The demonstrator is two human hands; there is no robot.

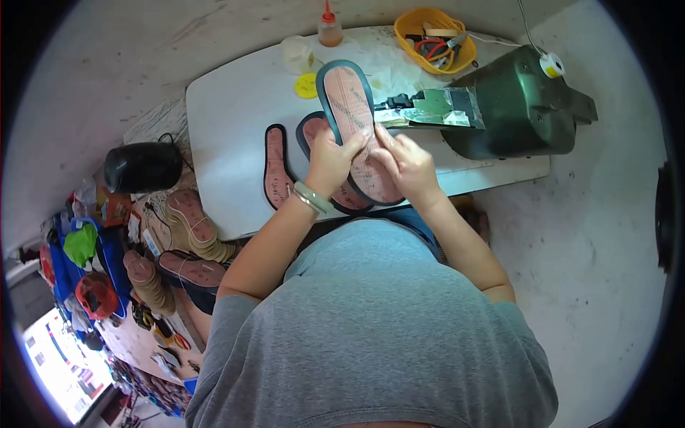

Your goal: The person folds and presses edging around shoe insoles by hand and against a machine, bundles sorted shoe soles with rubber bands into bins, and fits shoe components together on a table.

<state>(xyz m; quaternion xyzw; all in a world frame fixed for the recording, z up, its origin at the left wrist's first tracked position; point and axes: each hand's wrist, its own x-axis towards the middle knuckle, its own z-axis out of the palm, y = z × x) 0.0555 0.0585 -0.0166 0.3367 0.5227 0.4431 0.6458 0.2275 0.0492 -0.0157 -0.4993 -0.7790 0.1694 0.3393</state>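
Note:
A sole with a dark rim and a pink, patterned face point(347, 93) is held up over the white table point(232, 107). My left hand point(332, 160) is closed round its left edge, the thumb lying on the pink face. My right hand point(407, 165) grips the right edge, with its fingers and thumb on the pink face near the middle. Below the held sole lies another dark-rimmed pink sole point(311, 128), partly hidden by it and my left hand. A narrower pink sole with a dark rim point(276, 167) lies to the left on the table.
A green machine point(524, 107) stands at the right. Behind are a yellow basket of tools point(466, 63), a red-tipped bottle point(330, 34) and a yellow lid point(306, 85). A black object point(144, 168) and stacked soles point(191, 214) are left of the table.

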